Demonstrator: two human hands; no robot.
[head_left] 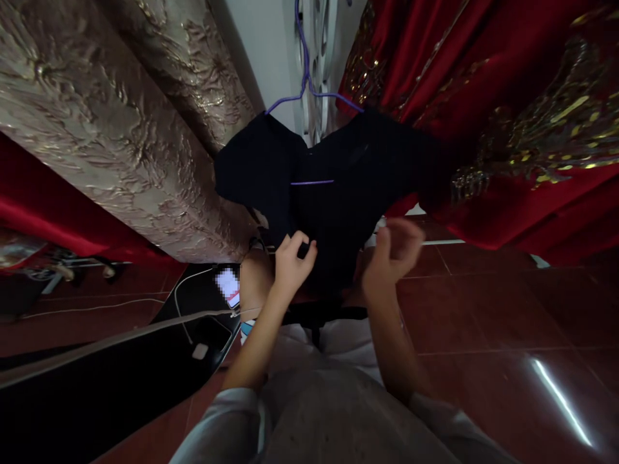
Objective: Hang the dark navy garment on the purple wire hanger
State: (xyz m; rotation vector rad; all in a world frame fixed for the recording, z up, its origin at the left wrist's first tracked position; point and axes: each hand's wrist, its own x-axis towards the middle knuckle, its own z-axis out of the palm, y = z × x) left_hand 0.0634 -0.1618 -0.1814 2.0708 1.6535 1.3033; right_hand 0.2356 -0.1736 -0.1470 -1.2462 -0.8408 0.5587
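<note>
A dark, nearly black garment [338, 187] hangs on a purple hanger [309, 90] in front of me. My left hand [293, 261] pinches the lower front edge of the garment between fingers and thumb. My right hand [394, 251] is blurred, fingers curled, just right of the garment's lower edge; whether it touches the cloth is unclear.
Gold-patterned drapes [120, 129] hang at the left. Red embroidered cloth [507, 116] fills the right. A black table [97, 380] at lower left carries a phone [229, 287], a white cable and a charger [199, 351]. Glossy dark red floor tiles [483, 322] spread to the right.
</note>
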